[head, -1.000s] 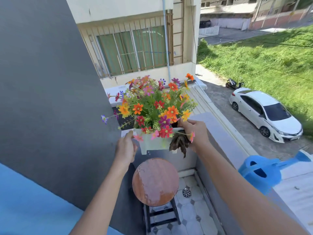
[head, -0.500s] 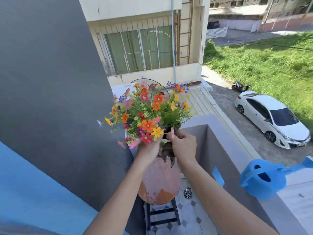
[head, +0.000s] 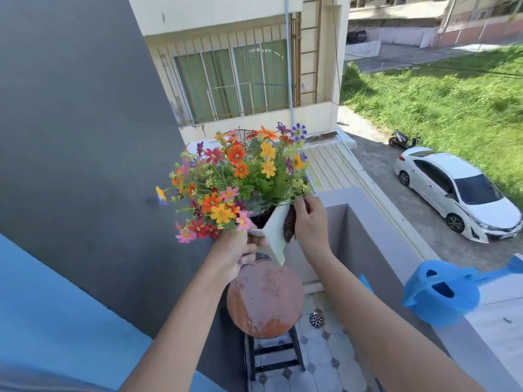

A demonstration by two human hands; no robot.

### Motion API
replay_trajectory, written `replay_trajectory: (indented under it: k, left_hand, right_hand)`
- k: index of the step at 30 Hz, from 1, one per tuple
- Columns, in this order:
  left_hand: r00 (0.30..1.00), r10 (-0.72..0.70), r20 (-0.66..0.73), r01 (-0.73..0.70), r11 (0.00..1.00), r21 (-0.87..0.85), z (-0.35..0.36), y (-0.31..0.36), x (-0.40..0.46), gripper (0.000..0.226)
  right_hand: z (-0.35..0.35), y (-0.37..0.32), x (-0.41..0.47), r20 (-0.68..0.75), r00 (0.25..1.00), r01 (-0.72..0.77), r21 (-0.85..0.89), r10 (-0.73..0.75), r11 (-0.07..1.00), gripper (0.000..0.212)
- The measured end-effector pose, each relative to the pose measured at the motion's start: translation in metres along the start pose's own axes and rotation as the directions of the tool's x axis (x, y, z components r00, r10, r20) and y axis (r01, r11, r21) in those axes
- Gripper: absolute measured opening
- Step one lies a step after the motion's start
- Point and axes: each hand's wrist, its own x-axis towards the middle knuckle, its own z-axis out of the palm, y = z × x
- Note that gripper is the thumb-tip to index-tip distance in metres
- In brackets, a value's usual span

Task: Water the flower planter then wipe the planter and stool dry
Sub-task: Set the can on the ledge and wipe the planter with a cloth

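Both hands grip the planter (head: 274, 232) above the stool (head: 264, 298): left hand (head: 236, 251) underneath, right hand (head: 311, 222) pinching a brown cloth (head: 289, 226) (no readable writing anywhere).

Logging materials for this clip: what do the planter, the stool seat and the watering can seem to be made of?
Planter: looks like white moulded plastic, smooth and matte with thin walls, though painted metal is possible. Stool seat: probably wood, or rusted metal, with a worn reddish-brown coat; pale patches show through, so I cannot tell which. Watering can: bright blue plastic, evenly coloured, slightly glossy and moulded in one piece.
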Motion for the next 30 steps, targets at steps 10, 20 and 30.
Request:
replay_trajectory:
  k: [10,20,30]
  left_hand:
    - [1.000,0.007,0.028,-0.003,0.991,-0.133,0.000,0.004,-0.002,0.030]
    - [0.999,0.029,0.014,-0.026,0.981,-0.194,-0.007,0.007,0.005,0.024]
    - [0.996,0.066,0.064,-0.058,0.992,-0.116,0.005,0.005,-0.004,0.026]
  right_hand:
    - [0.011,-0.017,-0.018,0.060,0.982,0.178,0.015,-0.179,0.984,0.017]
    - [0.009,0.041,-0.057,0.101,0.988,0.125,-0.074,-0.117,0.989,0.028]
    - [0.013,-0.022,-0.016,-0.041,0.982,0.185,0.063,-0.182,0.981,0.031]
